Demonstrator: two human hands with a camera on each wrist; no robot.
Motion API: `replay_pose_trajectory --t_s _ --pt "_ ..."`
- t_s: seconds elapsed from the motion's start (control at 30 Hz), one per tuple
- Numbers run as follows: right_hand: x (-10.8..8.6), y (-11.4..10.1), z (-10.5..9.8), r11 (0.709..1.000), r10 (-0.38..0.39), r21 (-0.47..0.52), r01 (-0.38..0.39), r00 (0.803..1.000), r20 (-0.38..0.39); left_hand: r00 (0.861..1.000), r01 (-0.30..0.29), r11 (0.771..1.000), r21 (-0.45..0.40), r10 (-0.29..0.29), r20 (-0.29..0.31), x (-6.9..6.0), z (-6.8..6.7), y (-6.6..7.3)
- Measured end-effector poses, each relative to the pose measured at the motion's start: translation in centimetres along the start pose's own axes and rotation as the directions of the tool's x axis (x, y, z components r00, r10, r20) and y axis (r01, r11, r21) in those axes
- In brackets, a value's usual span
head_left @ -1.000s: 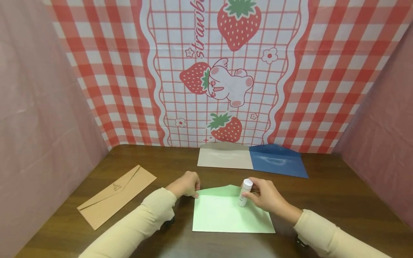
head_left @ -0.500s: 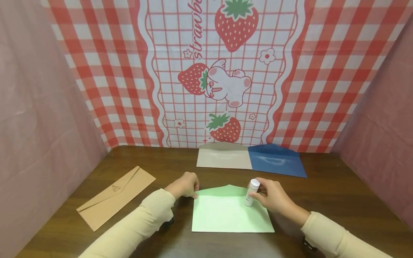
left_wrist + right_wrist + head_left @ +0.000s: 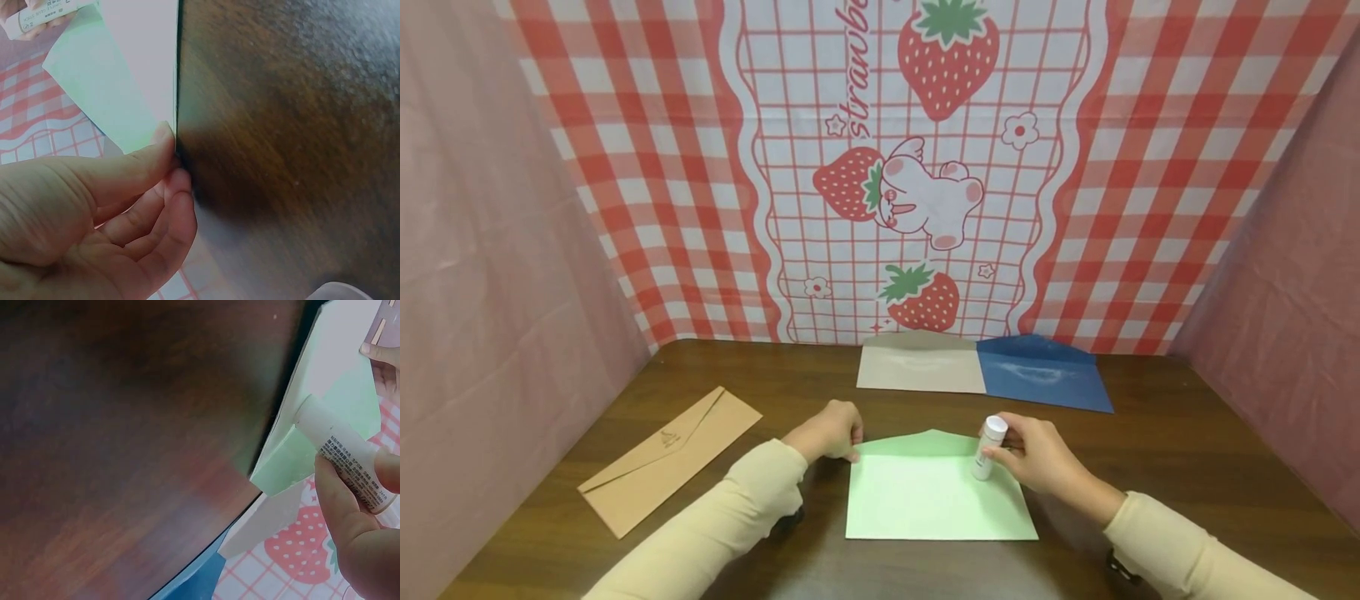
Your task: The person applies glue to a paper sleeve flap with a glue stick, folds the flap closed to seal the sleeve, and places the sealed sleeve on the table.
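Note:
A light green envelope [image 3: 934,498] lies on the table with its flap [image 3: 928,443] folded out toward the back. My left hand [image 3: 832,428] pinches its upper left corner, the thumb on top and curled fingers at the edge, as the left wrist view shows. My right hand [image 3: 1033,451] grips a white glue stick [image 3: 989,448] between thumb and fingers. The stick stands tilted, its lower end at the envelope's right part near the flap fold. Small printed text covers the glue stick [image 3: 347,456] in the right wrist view. Whether its tip is touching the paper is hard to tell.
A brown envelope [image 3: 672,460] with its flap down lies at the left. Farther back, a grey-beige envelope [image 3: 920,373] and a blue envelope [image 3: 1047,385] lie side by side, flaps up, with whitish smears. A checked strawberry cloth [image 3: 700,167] hangs behind the dark wooden table [image 3: 805,383].
My right hand has moved the glue stick a short way right along the green envelope, mostly in the first half second. My left hand keeps its place at the corner.

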State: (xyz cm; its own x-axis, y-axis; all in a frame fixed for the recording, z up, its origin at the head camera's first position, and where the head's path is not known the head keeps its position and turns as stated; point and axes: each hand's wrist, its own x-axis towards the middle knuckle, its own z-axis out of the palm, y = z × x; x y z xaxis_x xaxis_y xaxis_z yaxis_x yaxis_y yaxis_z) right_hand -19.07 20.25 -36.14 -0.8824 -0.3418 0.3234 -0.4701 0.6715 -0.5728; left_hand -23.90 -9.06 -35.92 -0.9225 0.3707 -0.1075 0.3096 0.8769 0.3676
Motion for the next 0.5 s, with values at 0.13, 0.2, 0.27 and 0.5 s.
replay_pose_trajectory --t_s 0.13,0.2,0.27,0.5 --pt "0.06 0.03 -0.07 1.0 -0.005 -0.005 0.005 1.0 0.007 1.0 -0.008 1.0 -0.006 0.008 -0.01 -0.03 0.08 -0.13" --pt "0.12 0.0 -0.13 1.0 -0.004 -0.009 0.004 1.0 0.011 1.0 -0.008 1.0 -0.009 0.008 -0.013 -0.03 0.09 -0.19" --pt "0.19 -0.06 -0.19 1.0 -0.001 -0.012 0.002 1.0 0.02 1.0 -0.007 1.0 -0.01 0.007 -0.014 -0.01 0.09 -0.21" --pt "0.56 -0.29 -0.55 0.997 -0.018 -0.072 0.021 0.999 0.044 1.0 0.006 1.0 0.012 -0.006 0.004 0.14 0.04 -0.11"
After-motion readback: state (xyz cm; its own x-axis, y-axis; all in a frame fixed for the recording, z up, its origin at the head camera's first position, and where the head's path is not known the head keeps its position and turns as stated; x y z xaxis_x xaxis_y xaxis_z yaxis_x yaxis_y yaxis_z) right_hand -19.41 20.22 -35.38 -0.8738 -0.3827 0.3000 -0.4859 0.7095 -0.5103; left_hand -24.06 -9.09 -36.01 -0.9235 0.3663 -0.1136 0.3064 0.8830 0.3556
